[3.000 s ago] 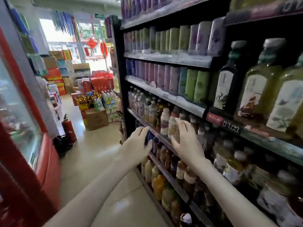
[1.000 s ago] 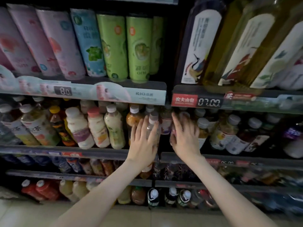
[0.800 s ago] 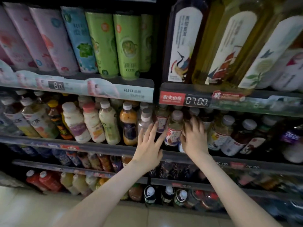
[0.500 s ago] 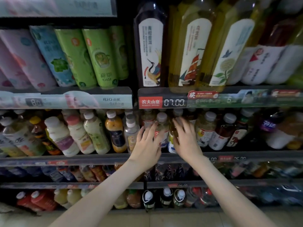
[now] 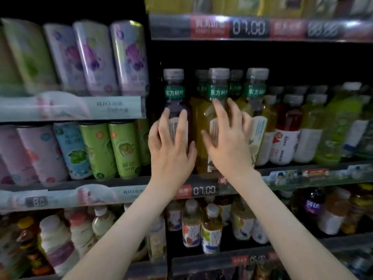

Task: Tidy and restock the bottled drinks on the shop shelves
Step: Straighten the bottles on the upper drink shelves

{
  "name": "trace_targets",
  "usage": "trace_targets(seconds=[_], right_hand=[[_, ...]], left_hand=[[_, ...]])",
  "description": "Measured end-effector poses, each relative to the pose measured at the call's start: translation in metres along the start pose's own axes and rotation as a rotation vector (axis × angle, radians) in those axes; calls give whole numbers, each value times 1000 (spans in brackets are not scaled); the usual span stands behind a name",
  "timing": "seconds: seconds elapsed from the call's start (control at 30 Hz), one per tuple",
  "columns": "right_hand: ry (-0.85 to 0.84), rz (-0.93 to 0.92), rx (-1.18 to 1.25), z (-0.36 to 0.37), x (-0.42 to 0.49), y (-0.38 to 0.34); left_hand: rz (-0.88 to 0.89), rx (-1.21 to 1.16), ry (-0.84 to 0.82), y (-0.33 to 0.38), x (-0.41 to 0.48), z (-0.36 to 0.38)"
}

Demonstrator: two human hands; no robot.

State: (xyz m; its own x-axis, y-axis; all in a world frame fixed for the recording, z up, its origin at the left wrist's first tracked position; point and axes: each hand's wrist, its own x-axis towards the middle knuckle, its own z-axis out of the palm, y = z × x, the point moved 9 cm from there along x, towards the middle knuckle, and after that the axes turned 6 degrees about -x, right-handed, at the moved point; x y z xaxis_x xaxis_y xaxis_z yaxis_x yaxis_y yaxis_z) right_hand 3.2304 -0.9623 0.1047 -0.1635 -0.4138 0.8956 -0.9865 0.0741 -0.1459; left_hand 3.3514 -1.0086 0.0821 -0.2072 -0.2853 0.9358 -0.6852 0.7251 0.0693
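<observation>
While both arms reach up to the middle shelf (image 5: 292, 176), the left hand (image 5: 171, 150) lies flat on the front of a dark bottle (image 5: 174, 98) with a grey cap. Its fingers (image 5: 166, 122) are fairly straight and a little apart, pressed to the label, with the thumb against the bottle's right side; nothing shows them closing round it. The right hand (image 5: 228, 146) is spread wide over the yellow bottle (image 5: 219, 90) just beside it. Its fingertips (image 5: 217, 105) reach up to the shoulder below the green neck band and its thumb points toward the left hand. The two bottles stand upright at the shelf's front edge, with the two thumbs close together but not touching. Just past the right hand's outer fingers stands a pale-labelled bottle (image 5: 259, 130), and beyond it a red drink (image 5: 287, 120). To the outer side of the left fingers, green cans (image 5: 113, 148) stand in a row. Below both wrists a price tag (image 5: 204, 190) reads 07.00, and under it small bottles (image 5: 212, 229) fill the next shelf down.
</observation>
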Motion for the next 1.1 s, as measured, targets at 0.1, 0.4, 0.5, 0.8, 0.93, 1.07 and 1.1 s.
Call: trace_targets(seconds=[0.1, 0.4, 0.5, 0.8, 0.93, 1.07, 1.1], right_hand=[[35, -24, -12, -2, 1, 2], [64, 129, -66, -16, -36, 100], [7, 179, -123, -13, -72, 144], [-634, 51, -226, 80, -239, 230], [-832, 56, -95, 114, -244, 264], [-915, 75, 57, 134, -230, 278], [-921, 86, 89, 135, -227, 279]], left_hand=[[7, 9, -4, 1, -1, 3], [166, -135, -109, 81, -21, 41], [181, -135, -175, 105, -47, 72], [233, -32, -557, 147, -205, 167], [73, -23, -716, 162, -206, 214], [-239, -17, -900, 145, -197, 256], [-315, -50, -947, 140, -199, 264]])
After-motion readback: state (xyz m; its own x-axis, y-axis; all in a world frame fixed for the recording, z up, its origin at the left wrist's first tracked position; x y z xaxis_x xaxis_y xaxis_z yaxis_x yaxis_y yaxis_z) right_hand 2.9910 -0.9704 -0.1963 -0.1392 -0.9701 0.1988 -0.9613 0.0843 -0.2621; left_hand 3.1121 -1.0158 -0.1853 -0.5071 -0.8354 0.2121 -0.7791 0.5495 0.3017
